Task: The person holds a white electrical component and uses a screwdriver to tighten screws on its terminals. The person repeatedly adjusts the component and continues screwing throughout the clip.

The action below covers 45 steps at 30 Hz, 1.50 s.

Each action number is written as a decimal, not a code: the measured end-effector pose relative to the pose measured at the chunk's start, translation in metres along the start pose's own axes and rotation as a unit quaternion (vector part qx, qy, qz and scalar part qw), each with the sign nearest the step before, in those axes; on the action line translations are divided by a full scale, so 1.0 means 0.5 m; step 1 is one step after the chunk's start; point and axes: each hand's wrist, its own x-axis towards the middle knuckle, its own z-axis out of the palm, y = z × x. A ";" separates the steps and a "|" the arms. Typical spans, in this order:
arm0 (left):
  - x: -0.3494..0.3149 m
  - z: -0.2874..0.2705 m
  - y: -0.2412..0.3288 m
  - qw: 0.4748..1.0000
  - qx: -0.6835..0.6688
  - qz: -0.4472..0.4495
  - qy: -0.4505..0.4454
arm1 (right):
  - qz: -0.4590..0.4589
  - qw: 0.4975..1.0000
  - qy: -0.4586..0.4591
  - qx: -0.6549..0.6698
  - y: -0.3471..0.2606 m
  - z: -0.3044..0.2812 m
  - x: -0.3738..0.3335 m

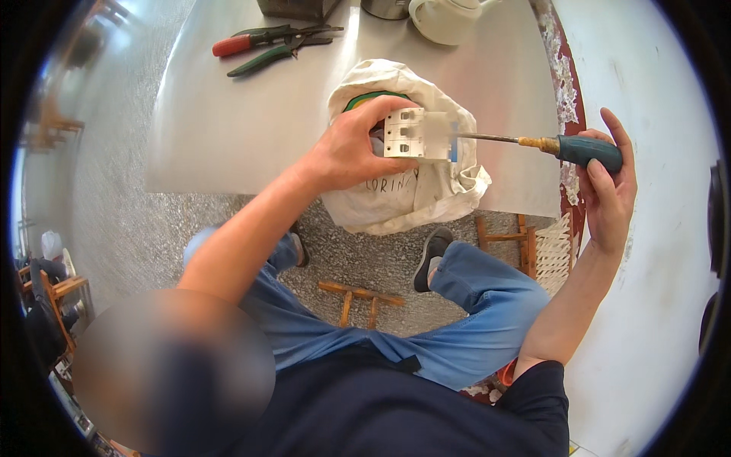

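A white circuit breaker [404,135] with small dark openings on its face is gripped between the thumb and fingers of my left hand [346,151]. My right hand [611,186] holds a screwdriver [572,148] by its dark green handle, its long shaft lying level and pointing left. The tip reaches the right side of the breaker, though a blurred patch there hides whether it sits on a screw. Beneath the breaker, on the table's near edge, lies a crumpled off-white cloth bag [381,209] with dark lettering and its mouth rolled back.
On the metal-topped table [221,145] lie cutting tools with red handles [232,46] and green handles [263,62]. At the far edge stand a dark box [298,7], a metal cup [386,7] and a cream teapot [445,19]. A white wall [647,305] borders the right; wooden stool parts [358,293] show below.
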 end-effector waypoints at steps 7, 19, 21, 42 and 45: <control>0.000 0.001 -0.004 0.999 -0.041 -0.019 -0.005 | -0.011 1.000 0.001 -0.014 0.013 -0.005 0.005; 0.001 0.004 -0.012 0.998 -0.052 -0.023 -0.010 | 0.002 1.000 0.016 -0.019 0.015 0.003 0.006; 0.002 0.003 -0.012 0.999 -0.042 -0.018 -0.009 | -0.022 1.000 -0.001 -0.020 0.010 0.005 0.005; -0.002 -0.004 -0.003 1.000 0.020 0.022 0.006 | 0.007 1.000 -0.010 0.022 0.022 -0.002 0.008; 0.001 -0.001 -0.003 0.999 0.027 0.026 0.004 | 0.057 0.998 0.021 0.000 0.034 -0.012 0.013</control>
